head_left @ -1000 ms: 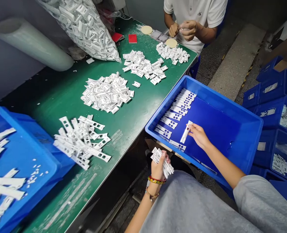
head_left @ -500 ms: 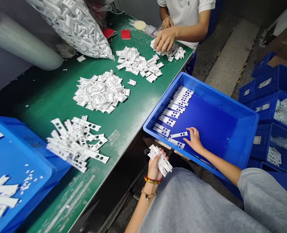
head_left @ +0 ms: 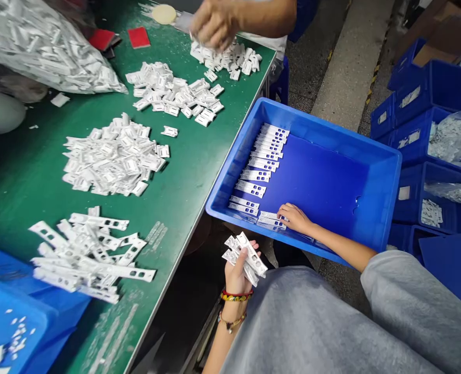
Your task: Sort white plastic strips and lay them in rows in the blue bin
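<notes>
My left hand is wrapped round a bundle of white plastic strips with rectangular holes, just outside the near edge of a blue bin. Inside that bin, at its near side, my right hand pinches the right end of a white plastic strip, which lies against another strip. Its fingertips are partly hidden. More strips lie flat in a column along the bin's left wall, their holed ends pointing right.
A green table holds a pile of long white strips and heaps of short white pieces. A co-worker's hand hovers over one heap. Another blue bin stands at left; stacked blue bins stand at right.
My right hand has moved the strip down and left, beside the nearest strip. The view has shifted, and the co-worker's hand is blurred. My left hand still grips its bundle.
</notes>
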Demonstrator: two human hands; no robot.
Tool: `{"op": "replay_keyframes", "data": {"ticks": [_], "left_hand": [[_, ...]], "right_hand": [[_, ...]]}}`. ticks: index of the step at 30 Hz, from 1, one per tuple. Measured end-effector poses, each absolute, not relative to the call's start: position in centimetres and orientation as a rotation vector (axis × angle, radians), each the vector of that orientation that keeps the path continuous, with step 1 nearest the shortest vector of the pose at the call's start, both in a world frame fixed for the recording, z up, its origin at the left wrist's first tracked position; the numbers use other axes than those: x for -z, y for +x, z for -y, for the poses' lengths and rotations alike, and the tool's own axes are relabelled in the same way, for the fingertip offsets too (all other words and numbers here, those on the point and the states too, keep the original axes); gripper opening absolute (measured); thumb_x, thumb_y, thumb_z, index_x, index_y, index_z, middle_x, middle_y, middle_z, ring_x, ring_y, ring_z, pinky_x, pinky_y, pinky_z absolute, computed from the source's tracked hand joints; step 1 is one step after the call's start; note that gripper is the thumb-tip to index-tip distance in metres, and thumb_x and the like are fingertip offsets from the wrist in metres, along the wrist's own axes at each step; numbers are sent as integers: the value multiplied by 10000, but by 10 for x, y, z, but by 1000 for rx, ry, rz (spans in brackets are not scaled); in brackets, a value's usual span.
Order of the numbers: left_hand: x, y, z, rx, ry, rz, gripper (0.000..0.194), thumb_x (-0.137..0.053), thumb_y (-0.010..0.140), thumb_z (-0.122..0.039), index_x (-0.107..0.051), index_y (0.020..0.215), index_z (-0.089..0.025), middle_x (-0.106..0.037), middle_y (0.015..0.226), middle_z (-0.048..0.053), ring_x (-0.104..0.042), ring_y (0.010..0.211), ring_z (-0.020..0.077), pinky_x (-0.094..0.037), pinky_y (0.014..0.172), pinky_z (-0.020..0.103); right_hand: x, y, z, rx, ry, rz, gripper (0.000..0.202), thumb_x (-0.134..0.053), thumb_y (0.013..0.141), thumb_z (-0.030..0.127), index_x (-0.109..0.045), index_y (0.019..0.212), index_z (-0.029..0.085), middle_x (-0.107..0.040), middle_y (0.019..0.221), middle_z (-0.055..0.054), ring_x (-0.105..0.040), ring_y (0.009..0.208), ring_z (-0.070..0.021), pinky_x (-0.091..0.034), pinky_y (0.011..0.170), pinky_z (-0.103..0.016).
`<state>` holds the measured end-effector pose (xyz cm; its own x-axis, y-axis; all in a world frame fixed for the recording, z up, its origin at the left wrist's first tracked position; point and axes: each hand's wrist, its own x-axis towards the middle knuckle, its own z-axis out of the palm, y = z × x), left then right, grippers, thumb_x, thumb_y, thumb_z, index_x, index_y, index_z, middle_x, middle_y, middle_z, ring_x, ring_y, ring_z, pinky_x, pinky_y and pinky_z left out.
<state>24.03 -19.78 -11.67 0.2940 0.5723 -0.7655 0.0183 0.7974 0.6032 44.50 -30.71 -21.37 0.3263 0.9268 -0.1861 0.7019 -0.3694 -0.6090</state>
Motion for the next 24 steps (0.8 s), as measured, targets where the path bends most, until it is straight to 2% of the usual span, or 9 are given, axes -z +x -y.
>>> {"op": "replay_keyframes", "data": {"ticks": [4, 9, 11, 13, 17, 21, 24], "left_hand": [[114, 248, 203, -393, 664, -1223, 553, -860, 547, -417, -685, 974, -112, -757, 932, 141, -727, 826, 276, -604, 706, 372], [111, 249, 210, -425, 984, -1192, 456, -830, 607, -418, -710, 941, -130, -762, 896, 109, -723, 864, 274, -584, 801, 384], [109, 249, 214, -402, 1076, -1167, 404, -820, 628, -412, -720, 901, -131, -760, 892, 106, -720, 859, 264, -575, 830, 383], [108, 249, 218, -378, 988, -1130, 413, -798, 652, -451, -711, 893, -127, -755, 894, 115, -722, 825, 259, -583, 807, 399], [108, 248, 220, -367, 648, -1134, 485, -838, 570, -490, -677, 842, -122, -738, 817, 94, -714, 745, 230, -605, 733, 404], [110, 246, 216, -293, 517, -1184, 499, -877, 513, -443, -672, 833, -121, -660, 624, 6, -657, 600, 150, -611, 706, 378], [109, 246, 213, -256, 462, -1171, 507, -892, 500, -406, -667, 846, -113, -653, 598, 3, -643, 582, 134, -610, 710, 356]], "right_hand": [[172, 432, 297, -684, -2090, 1157, 28, -630, 868, 205, -654, 857, 196, -647, 906, -49, -558, 911, -203, -421, 834, -348], [115, 390, 282, -934, -1640, 906, 168, -658, 843, 367, -690, 871, 204, -656, 933, -43, -603, 816, -166, -483, 722, -297], [103, 382, 280, -1008, -1547, 723, 228, -667, 821, 423, -686, 819, 196, -666, 889, -45, -614, 784, -171, -501, 697, -301], [99, 389, 281, -1005, -1460, 449, 281, -628, 839, 478, -675, 866, 202, -682, 878, -44, -632, 784, -176, -523, 708, -311], [110, 438, 284, -760, -1443, 217, 334, -511, 909, 512, -608, 1080, 242, -693, 914, -32, -652, 748, -170, -544, 728, -338], [157, 475, 279, -578, -1925, 743, 222, -560, 908, 368, -676, 1038, 232, -684, 927, -54, -639, 854, -207, -513, 825, -363], [195, 471, 274, -551, -2191, 1162, 261, -494, 936, 217, -672, 1126, 226, -652, 1010, -88, -599, 957, -224, -492, 858, -360]]}}
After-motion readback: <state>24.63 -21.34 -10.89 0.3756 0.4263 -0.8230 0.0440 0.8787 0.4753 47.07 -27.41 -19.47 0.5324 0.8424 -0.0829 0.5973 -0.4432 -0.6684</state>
